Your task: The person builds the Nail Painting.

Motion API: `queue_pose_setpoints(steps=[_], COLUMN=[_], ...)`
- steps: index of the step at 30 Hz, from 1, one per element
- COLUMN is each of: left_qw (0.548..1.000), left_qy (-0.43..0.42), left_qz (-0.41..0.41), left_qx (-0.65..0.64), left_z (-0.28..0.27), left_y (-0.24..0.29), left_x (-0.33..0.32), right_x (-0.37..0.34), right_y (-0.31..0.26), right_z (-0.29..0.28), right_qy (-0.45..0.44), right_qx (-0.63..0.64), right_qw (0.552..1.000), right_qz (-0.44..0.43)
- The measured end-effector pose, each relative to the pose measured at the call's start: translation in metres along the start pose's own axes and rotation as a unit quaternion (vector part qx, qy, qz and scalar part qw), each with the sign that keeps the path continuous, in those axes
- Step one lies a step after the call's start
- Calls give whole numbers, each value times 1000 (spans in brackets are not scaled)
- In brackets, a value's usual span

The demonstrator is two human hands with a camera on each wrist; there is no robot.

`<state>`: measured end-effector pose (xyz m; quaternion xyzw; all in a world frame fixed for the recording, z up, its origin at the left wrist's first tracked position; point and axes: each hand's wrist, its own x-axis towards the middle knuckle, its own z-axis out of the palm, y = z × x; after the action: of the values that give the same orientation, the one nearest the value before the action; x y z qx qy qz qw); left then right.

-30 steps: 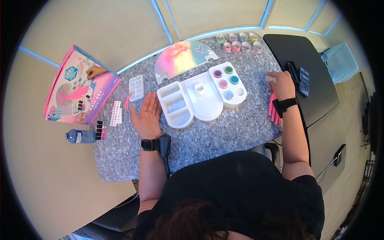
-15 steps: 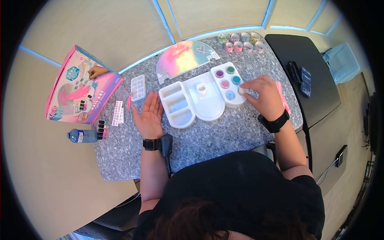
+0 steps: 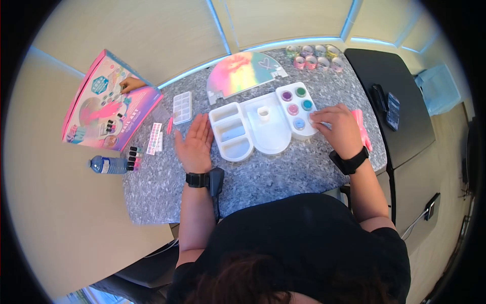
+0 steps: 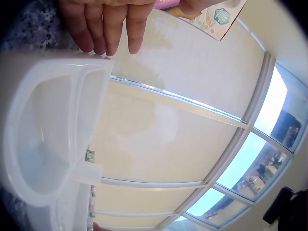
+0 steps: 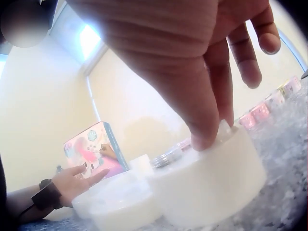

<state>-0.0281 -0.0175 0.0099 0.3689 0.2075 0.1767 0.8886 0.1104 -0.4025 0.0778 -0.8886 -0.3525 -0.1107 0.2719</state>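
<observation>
You've got your right hand (image 3: pixel 344 131) down at the right-hand end of the white tray (image 3: pixel 271 144), thumb and a finger pinching what looks like a small clear pot (image 5: pixel 224 131) at a round well, on the side nearest the table's right edge. The other fingers hang loose and apart. Your left hand (image 3: pixel 195 147) lies palm up just beside the tray's left end, fingers straight and close together, thumb spread away, holding nothing.

That pot looks very light, stiff and smooth, so it could skid out of a hard pinch; take it by opposite sides of its rim, pads level, and go gently, since thin clear plastic may crack. How much of it sits inside the well, I can't tell. The tray looks like rigid, light, glossy plastic; a bump may slide it, and its outer walls give the best hold.

Five glitter pots (image 3: pixel 299 123) sit in the neighbouring wells. The rainbow panel (image 3: pixel 243 76) lies towards the table's far edge, the tape rolls (image 3: pixel 336 64) are grouped by the far right corner, and a pink piece (image 3: pixel 363 133) lies near the right edge, beside your right hand.
</observation>
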Motion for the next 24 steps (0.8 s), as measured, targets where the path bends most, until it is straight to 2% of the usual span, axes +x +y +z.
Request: queue_pose_setpoints(steps=[3,9,16,19,21,23,24], left_qw=[999,988,959,939,908,897,857], left_qy=[29,46,84,121,168,194,209], left_qz=[-5,113,197,213,245,260,328], left_qx=[-15,97,185,239,296,300,339], left_z=[3,9,0,-5,-12,-34,-55], left_y=[0,12,58,76,91,106,111], left_x=[0,-17,-14,-10,-9,-6,-2], right_x=[-1,-6,-7,-4,-4,-7,-11], right_y=[6,-5,-20,-16,-15,-17,-11], right_z=[4,9,21,19,21,25,31], right_qy=[2,5,4,-7,-18,37,24], right_qx=[12,56,83,82,83,108,150], right_qw=[1000,998,996,997,996,994,987], right_qz=[-1,27,17,-2,-20,-4,48])
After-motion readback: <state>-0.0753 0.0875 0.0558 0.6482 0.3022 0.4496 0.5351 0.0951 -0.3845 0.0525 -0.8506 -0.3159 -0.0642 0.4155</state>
